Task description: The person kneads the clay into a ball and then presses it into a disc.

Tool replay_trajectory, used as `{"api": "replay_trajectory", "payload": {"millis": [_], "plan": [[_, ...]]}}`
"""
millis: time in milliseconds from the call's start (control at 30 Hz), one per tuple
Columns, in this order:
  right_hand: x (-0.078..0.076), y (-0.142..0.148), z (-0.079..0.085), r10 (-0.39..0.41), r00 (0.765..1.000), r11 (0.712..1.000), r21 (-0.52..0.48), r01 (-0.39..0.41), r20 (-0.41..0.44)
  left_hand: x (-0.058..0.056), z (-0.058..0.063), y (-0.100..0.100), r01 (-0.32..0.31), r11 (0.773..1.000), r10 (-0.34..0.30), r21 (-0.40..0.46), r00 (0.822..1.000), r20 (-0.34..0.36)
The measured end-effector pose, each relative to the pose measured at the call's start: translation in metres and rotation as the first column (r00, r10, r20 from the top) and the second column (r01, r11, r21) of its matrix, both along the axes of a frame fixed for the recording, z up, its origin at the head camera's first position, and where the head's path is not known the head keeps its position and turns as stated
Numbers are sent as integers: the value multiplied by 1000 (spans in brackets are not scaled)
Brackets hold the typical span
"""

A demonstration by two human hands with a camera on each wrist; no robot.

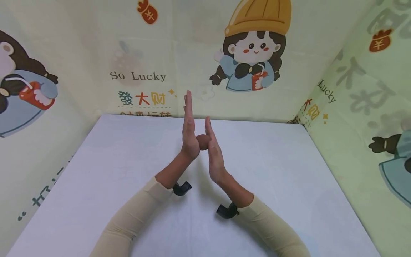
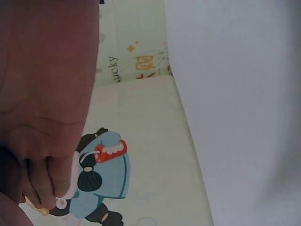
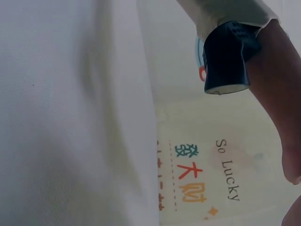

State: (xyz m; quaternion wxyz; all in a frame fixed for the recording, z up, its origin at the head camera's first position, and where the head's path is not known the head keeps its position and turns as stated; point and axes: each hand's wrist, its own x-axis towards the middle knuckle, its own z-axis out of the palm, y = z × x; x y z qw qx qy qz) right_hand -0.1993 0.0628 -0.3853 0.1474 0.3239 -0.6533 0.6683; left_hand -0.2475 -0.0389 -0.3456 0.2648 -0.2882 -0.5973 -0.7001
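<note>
A small brown ball (image 1: 203,142) is held between the two palms above the table. My left hand (image 1: 190,134) stands upright on its left side, fingers straight and pointing up. From the other side the right hand (image 1: 215,155) presses on it, its fingers also straight and tilted slightly inward. In the left wrist view, the left palm (image 2: 47,84) fills the upper left, and the ball does not show clearly. At the right edge of the right wrist view are the left forearm (image 3: 275,80) and a bit of the right hand (image 3: 294,214).
A white table (image 1: 276,171) lies under the hands. Behind it and at both sides hang cloth walls (image 1: 192,43) printed with cartoon figures and lettering. Black wrist cameras (image 1: 182,188) sit at the cuffs of the pale sleeves (image 1: 128,217).
</note>
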Motion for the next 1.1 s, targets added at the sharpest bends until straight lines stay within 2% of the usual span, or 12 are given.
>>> {"api": "replay_trajectory", "payload": {"millis": [233,600,800,1100], "plan": [[3,-2,6,42,999,999,-18,-42,0,-9,-5,-6,-67,997,67,-36,998,3],[1,-2,14,69,998,997,-43,-68,2,-23,-17,-10,-55,996,57,-71,998,32],[3,-2,18,56,998,998,-40,-57,-26,-22,-25,-10,-16,993,27,-114,995,97],[0,1,24,32,997,999,-40,-35,-73,-19,-36,-4,-7,980,15,-199,999,39]]}}
